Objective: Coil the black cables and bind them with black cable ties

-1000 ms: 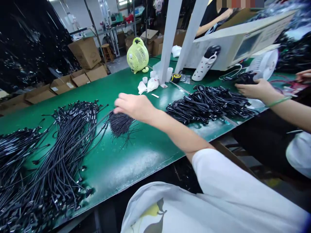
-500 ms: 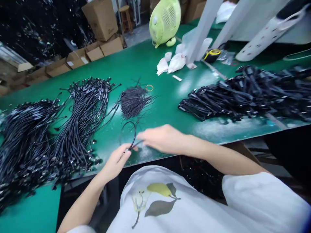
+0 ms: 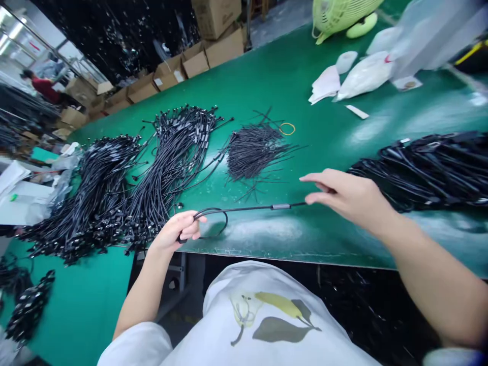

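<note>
My left hand (image 3: 177, 230) is closed around a looped black cable (image 3: 244, 209) above the table's front edge. From the loop the cable runs straight to the right, with a short grey sleeve (image 3: 281, 207) along it. Its far end meets the thumb of my right hand (image 3: 346, 195), where the hand hides the rest. My right index finger is stretched out, apart from the thumb, and the other fingers are partly hidden. Behind the cable lies a bundle of thin black ties (image 3: 251, 152), with a few loose ones beside it.
Heaped black cables (image 3: 171, 162) cover the left of the green table (image 3: 282, 76), and dark straps (image 3: 438, 168) lie on the right. A yellow rubber band (image 3: 287, 128), a white bag (image 3: 366, 76) and a green fan (image 3: 339, 18) are farther back. Cardboard boxes (image 3: 196, 63) line the far edge.
My right hand has moved away from my left, to the right, drawing the cable out straight. The view has shifted left, and a person in red now shows far back.
</note>
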`<state>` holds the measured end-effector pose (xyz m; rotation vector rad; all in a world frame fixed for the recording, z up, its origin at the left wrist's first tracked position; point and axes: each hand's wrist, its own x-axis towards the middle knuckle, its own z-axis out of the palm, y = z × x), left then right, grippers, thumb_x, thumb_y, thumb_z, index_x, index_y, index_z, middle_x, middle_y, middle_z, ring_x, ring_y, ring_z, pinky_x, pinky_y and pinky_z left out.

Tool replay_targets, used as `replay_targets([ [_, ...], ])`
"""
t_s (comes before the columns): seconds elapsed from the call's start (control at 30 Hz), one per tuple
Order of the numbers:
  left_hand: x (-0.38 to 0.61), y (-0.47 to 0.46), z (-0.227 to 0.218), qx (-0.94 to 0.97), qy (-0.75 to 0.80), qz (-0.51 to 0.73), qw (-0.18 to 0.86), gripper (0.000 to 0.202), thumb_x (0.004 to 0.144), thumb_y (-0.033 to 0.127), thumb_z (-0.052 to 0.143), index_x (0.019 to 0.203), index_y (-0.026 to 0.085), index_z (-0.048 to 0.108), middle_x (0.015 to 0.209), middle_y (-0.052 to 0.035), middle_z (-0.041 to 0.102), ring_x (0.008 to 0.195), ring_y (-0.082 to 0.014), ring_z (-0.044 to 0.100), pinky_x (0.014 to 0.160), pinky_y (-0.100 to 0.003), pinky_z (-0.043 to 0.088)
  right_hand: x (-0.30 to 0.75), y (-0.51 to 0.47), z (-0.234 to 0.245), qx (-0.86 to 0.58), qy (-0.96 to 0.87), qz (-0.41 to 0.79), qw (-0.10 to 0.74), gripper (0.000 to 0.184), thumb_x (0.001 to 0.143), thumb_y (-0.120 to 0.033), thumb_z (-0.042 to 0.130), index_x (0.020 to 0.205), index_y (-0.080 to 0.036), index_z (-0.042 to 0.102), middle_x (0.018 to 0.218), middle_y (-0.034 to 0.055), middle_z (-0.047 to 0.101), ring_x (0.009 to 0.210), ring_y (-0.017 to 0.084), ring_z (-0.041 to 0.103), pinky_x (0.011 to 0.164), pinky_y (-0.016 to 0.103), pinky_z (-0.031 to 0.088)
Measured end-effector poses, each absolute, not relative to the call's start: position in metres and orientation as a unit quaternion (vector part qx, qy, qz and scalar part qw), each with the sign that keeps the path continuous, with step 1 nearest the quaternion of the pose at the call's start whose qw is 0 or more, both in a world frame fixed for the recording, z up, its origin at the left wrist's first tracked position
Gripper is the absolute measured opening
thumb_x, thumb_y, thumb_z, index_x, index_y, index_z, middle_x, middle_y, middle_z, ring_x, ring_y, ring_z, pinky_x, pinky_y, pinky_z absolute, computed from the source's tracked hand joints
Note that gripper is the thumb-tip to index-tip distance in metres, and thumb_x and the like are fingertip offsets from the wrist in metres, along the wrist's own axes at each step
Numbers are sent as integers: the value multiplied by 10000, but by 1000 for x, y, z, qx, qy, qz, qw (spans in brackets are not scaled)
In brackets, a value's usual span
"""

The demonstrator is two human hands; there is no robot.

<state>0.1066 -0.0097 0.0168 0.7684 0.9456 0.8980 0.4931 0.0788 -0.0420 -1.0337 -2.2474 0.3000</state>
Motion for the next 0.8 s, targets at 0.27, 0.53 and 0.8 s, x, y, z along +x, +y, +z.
replay_targets([
  [0.27,139,2,8,292,449,571,623,206,825,271,699,950,118,643,637,38,506,536,-55,482,623,-204,492,449,41,-24,-312,-920,-31,234,232,977,-219,440,1089,-186,640,702,24,617,595,157,551,548,298,352],
  [0.53,162,9,-6,353,475,555,585,291,845,418,679,820,138,605,609,16,545,475,-59,481,414,-149,357,423,35,-13,-322,-934,25,152,229,968,-212,439,899,-193,656,703,38,614,598,156,553,523,292,285],
  [0.8,100,-11,21,218,294,587,722,153,916,200,594,1028,98,619,465,124,272,289,1,154,304,-55,248,473,76,-2,-438,-862,13,256,315,1004,-332,375,1078,-223,661,892,62,684,770,195,618,603,301,375],
])
